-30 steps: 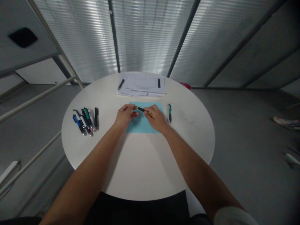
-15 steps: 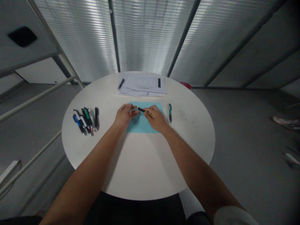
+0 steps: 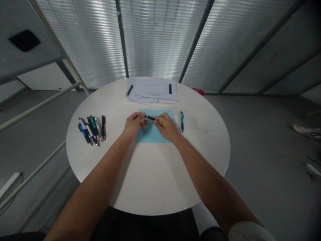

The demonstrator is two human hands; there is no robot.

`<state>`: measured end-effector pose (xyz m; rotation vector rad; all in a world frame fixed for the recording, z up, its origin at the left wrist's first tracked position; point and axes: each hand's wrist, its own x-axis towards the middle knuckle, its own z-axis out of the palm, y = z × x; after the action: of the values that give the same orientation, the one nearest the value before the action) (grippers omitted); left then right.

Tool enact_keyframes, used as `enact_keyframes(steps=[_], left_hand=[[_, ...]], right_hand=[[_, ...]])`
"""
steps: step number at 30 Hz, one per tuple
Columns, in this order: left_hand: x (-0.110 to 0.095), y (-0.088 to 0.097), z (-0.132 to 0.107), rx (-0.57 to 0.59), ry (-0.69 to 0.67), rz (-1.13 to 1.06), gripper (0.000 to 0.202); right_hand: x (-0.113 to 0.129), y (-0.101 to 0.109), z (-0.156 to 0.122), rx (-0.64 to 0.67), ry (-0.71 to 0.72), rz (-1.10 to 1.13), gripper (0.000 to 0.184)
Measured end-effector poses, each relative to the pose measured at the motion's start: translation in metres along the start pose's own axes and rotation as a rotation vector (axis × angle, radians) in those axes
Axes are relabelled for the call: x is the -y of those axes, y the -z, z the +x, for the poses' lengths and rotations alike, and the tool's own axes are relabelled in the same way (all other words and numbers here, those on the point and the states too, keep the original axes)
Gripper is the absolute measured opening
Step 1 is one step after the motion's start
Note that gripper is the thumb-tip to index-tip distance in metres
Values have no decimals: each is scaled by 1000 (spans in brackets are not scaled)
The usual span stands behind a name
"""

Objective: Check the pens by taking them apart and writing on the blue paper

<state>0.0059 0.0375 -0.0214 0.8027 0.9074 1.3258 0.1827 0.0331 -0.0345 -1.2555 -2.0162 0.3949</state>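
A black pen with yellow parts (image 3: 151, 117) is held slantwise between my two hands, above a light blue sheet (image 3: 153, 136). My right hand (image 3: 167, 129) is closed around its yellow end. At the other end, the thumb and forefinger of my left hand (image 3: 132, 125) pinch the tip; whether a small part is also between those fingers is hidden. Right of the sheet lies a green and black pen (image 3: 182, 121), with a small thin piece (image 3: 179, 129) beside it, close to my right hand.
Several pens (image 3: 92, 130) lie in a loose group on the left of the round white table (image 3: 155, 180). Stacked papers (image 3: 151, 91) with a black pen (image 3: 129, 90) on them rest at the far edge. Metal rails (image 3: 40, 105) run along the left.
My left fingers have moved in and closed on the pen's tip; a thin greenish piece seen between them earlier no longer shows. The right hand has stayed in place.
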Motion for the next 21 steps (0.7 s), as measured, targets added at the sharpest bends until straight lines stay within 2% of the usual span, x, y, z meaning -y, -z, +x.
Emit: enact_keyframes(steps=[12,21], left_hand=[[2,1,2,-10,-46,173,22],[-2,1,0,9,6,125,25]], right_hand=[[0,2,0,0,16,-14,31],[3,3,1,20,4,-12,31]])
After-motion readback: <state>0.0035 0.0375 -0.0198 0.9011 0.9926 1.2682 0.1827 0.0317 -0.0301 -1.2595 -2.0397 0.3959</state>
